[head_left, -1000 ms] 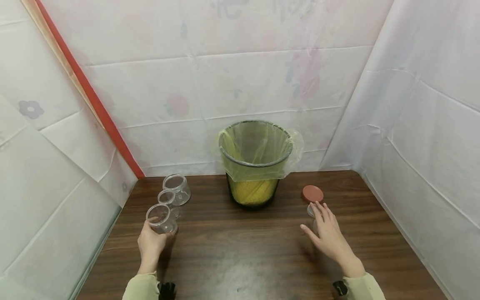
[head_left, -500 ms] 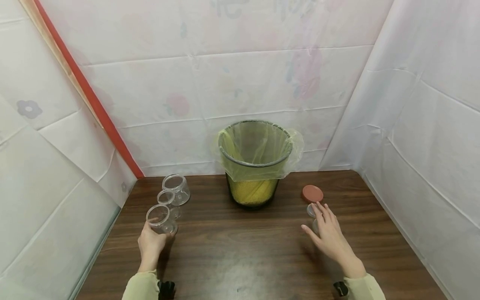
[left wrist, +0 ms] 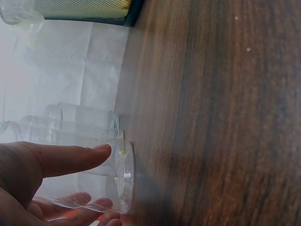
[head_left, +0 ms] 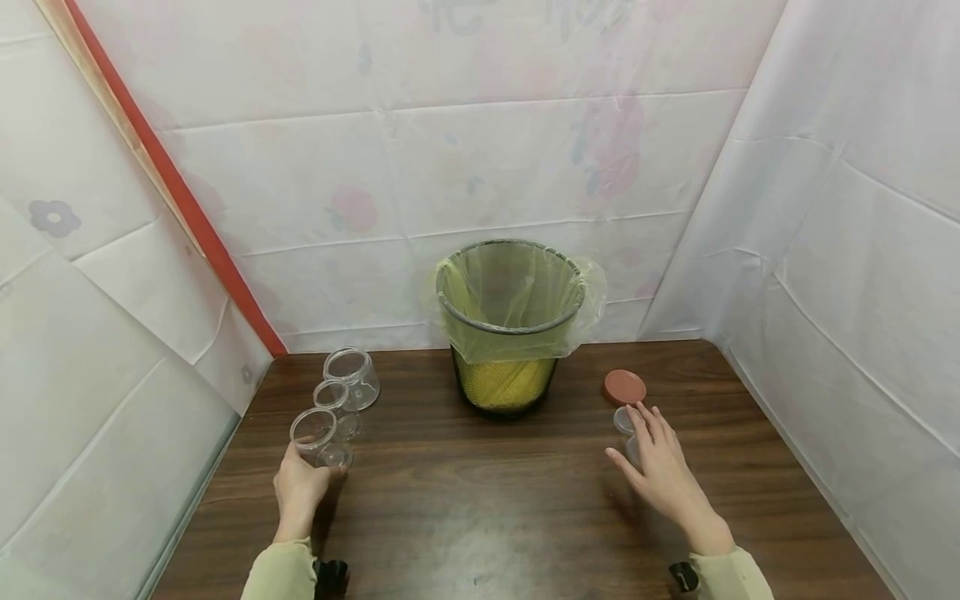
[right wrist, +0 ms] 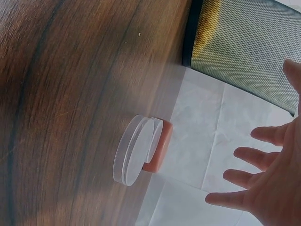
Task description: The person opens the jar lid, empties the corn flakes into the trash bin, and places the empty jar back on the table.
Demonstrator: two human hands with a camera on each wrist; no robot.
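Observation:
At the left of the table, my left hand (head_left: 298, 492) holds a clear, lidless jar (head_left: 315, 429), thumb on one side and fingers on the other. This jar's base is down at the tabletop in the left wrist view. Behind it stand a narrower clear jar (head_left: 332, 394) and a wider clear jar (head_left: 360, 385), in a row. On the right, my right hand (head_left: 663, 479) hovers with fingers spread, holding nothing. Beneath and beyond its fingers lie clear round lids (right wrist: 134, 150), partly hidden by the hand in the head view, and a reddish-brown lid (head_left: 625, 387).
A mesh wastebasket (head_left: 506, 383) lined with a yellowish plastic bag (head_left: 517, 342) stands at the back middle of the brown wooden table (head_left: 480, 492). White sheeting (head_left: 480, 167) closes off the back and both sides. A red strip (head_left: 172, 183) runs down the left corner.
My right hand has shifted very slightly to the right, so more of the clear lids shows. The left hand keeps its grip on the front jar, practically still.

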